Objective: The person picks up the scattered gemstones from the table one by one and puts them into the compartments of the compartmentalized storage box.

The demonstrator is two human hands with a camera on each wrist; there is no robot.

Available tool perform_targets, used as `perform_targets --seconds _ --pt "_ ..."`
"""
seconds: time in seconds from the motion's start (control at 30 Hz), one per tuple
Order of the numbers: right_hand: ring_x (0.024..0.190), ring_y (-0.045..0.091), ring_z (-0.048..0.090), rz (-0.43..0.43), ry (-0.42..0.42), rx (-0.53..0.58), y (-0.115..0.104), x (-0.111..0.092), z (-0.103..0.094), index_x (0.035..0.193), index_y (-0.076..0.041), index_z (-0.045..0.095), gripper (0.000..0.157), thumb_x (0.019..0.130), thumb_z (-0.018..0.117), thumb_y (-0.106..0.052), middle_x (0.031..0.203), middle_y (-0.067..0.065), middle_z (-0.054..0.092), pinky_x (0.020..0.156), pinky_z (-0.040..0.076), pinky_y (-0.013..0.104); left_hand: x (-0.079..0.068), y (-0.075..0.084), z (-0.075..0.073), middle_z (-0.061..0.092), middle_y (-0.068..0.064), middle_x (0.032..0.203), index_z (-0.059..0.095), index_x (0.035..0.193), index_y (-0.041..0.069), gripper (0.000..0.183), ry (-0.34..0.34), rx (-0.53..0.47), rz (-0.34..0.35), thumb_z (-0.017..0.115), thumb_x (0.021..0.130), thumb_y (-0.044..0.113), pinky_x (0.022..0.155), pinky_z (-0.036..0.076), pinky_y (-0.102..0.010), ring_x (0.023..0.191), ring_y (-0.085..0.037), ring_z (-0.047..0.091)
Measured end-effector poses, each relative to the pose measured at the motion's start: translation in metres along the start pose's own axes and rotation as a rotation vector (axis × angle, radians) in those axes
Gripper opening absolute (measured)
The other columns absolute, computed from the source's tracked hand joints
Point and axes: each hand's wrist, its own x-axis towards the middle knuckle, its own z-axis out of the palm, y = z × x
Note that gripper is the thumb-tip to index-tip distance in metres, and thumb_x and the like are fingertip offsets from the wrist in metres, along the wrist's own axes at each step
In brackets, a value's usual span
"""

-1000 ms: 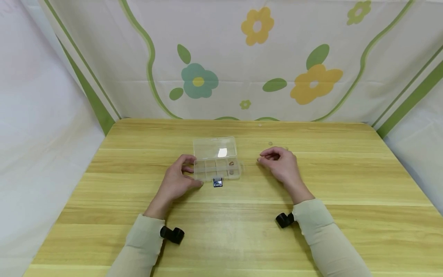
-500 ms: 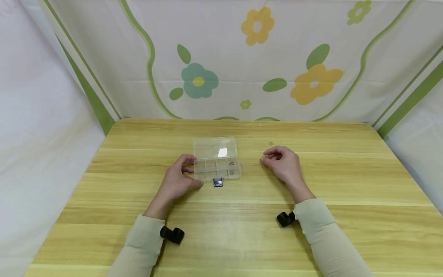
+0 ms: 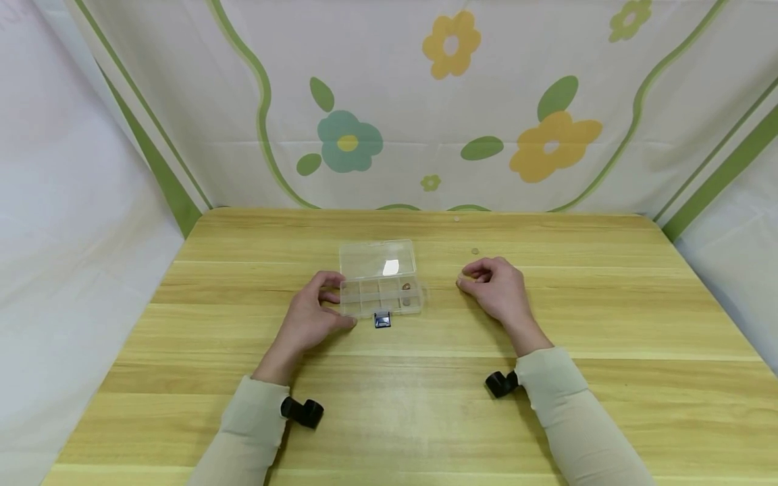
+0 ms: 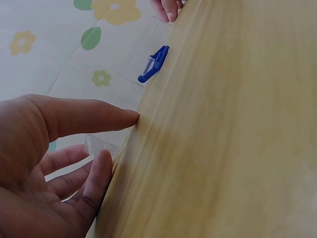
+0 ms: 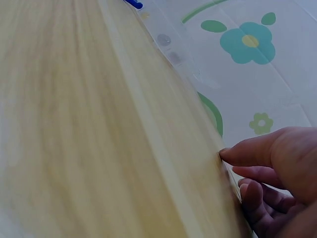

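Observation:
A clear plastic compartment box [image 3: 371, 297] lies on the table with its lid [image 3: 367, 260] raised back and a blue latch [image 3: 382, 320] at its front. Two small coin-like discs, one coppery [image 3: 406, 287] and one grey [image 3: 406, 302], sit in its right-end compartments. My left hand [image 3: 310, 314] holds the box's left end, thumb at the front corner and fingers at the side and back. To the right of the box, my right hand [image 3: 498, 290] has curled fingers with thumb and fingertips low at the tabletop; whether a small disc is between them cannot be seen.
Two small round discs lie beyond my right hand, one nearer [image 3: 475, 251] and one by the table's back edge [image 3: 457, 219]. The wooden table [image 3: 389, 418] ends at a flowered cloth [image 3: 401, 101]. Each wrist carries a black camera.
My right hand has shifted slightly right, and a disc that showed just behind it is now out of sight. My left hand and the box have stayed in place.

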Motion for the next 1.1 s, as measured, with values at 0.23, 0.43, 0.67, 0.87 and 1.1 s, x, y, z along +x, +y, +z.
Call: perform_targets --seconds 0.23,0.43,0.67,0.87,1.1 --pt "0.092 0.024 0.061 -0.041 0.012 -0.027 0.002 0.001 0.004 0.111 -0.009 0.081 0.021 0.099 0.078 -0.025 0.11 0.013 0.065 0.082 0.049 0.036 0.0 0.0 0.0 0.061 -0.016 0.144 0.058 0.142 0.009 0.074 0.003 0.005 -0.001 0.089 0.077 -0.005 0.09 0.059 -0.035 0.12 -0.033 0.061" --pt "0.089 0.025 0.06 -0.053 0.027 -0.044 0.002 0.001 0.005 0.108 -0.009 0.081 0.017 0.099 0.077 -0.023 0.105 0.011 0.065 0.081 0.048 0.035 0.0 0.0 0.0 0.061 -0.015 0.144 0.058 0.142 0.009 0.073 0.002 0.01 0.0 0.09 0.078 -0.004 0.09 0.058 -0.035 0.12 -0.033 0.061" --pt "0.089 0.025 0.061 -0.049 0.025 -0.04 0.002 0.0 0.005 0.108 -0.009 0.081 0.017 0.1 0.076 -0.023 0.106 0.012 0.066 0.088 0.052 0.043 0.001 0.0 0.001 0.061 -0.016 0.143 0.058 0.142 0.008 0.073 -0.001 0.01 0.006 0.089 0.077 -0.005 0.09 0.058 -0.035 0.12 -0.033 0.061" --pt "0.091 0.027 0.064 -0.035 0.002 -0.002 -0.001 0.0 0.003 0.109 -0.01 0.08 0.019 0.099 0.077 -0.025 0.108 0.014 0.069 0.111 0.048 0.05 0.0 0.0 0.0 0.061 -0.015 0.144 0.058 0.143 0.009 0.073 0.001 0.021 0.005 0.09 0.078 -0.003 0.093 0.057 -0.038 0.12 -0.032 0.061" --pt "0.093 0.023 0.064 0.001 -0.054 0.075 -0.008 -0.002 -0.003 0.112 -0.012 0.08 0.022 0.1 0.077 -0.029 0.11 0.01 0.074 0.079 0.053 0.034 0.0 0.0 0.0 0.061 -0.014 0.144 0.058 0.143 0.01 0.074 0.004 0.031 0.001 0.091 0.078 -0.001 0.096 0.055 -0.041 0.12 -0.032 0.061"
